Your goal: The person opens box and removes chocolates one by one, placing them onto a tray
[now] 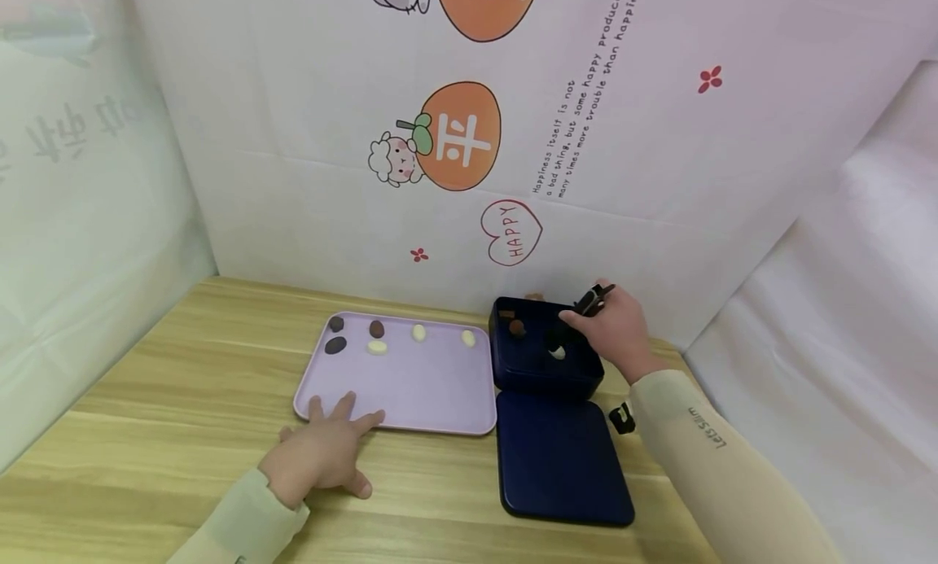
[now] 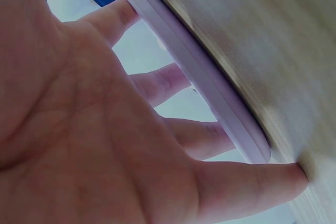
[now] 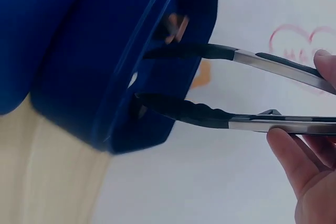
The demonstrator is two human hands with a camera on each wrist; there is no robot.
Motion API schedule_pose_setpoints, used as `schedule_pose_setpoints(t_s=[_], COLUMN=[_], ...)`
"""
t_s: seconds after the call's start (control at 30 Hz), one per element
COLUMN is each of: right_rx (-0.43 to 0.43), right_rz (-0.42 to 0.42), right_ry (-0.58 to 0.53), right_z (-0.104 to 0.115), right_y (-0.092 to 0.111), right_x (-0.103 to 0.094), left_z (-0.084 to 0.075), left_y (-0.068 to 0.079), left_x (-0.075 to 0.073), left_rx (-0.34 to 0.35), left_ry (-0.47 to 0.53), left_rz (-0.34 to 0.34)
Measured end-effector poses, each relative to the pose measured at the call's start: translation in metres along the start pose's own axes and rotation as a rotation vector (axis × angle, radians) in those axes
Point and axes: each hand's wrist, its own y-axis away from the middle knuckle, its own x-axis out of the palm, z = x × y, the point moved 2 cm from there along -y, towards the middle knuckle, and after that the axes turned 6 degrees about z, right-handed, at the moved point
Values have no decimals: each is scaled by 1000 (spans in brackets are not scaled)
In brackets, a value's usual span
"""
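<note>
My right hand (image 1: 619, 328) holds tongs (image 3: 283, 125) with steel arms and black tips. In the right wrist view the tongs' tips stand apart and reach into a dark blue box (image 1: 545, 383). Beside those tips lies a white piece (image 3: 133, 80). Brown pieces (image 1: 517, 328) also lie in the box. My left hand (image 1: 322, 454) has its fingers spread, with fingertips over the near rim of a lilac tray (image 1: 436, 393). Along the tray's far side lie several small oval pieces: dark ones (image 1: 335, 345), a brown one (image 1: 377, 329) and cream ones (image 1: 418, 332).
A dark blue lid (image 1: 564, 462) lies flat in front of the box, right of the tray. Next to my right sleeve is a small black object (image 1: 622, 418). A printed white cloth (image 1: 330, 206) hangs behind the wooden table (image 1: 161, 385), with white cloth at both sides.
</note>
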Motion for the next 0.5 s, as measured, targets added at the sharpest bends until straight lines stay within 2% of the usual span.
schedule_pose_setpoints(t_s=[0.23, 0.37, 0.5], right_rx=[175, 198, 182], right_rz=[7, 2, 11], right_ry=[-93, -116, -115], right_z=[-31, -34, -27], right_y=[2, 4, 5], right_x=[-2, -2, -3], left_z=[1, 1, 1], left_y=[0, -1, -1], left_x=[0, 0, 0], left_rx=[-2, -2, -2], left_ry=[5, 1, -6], left_rz=[1, 0, 1])
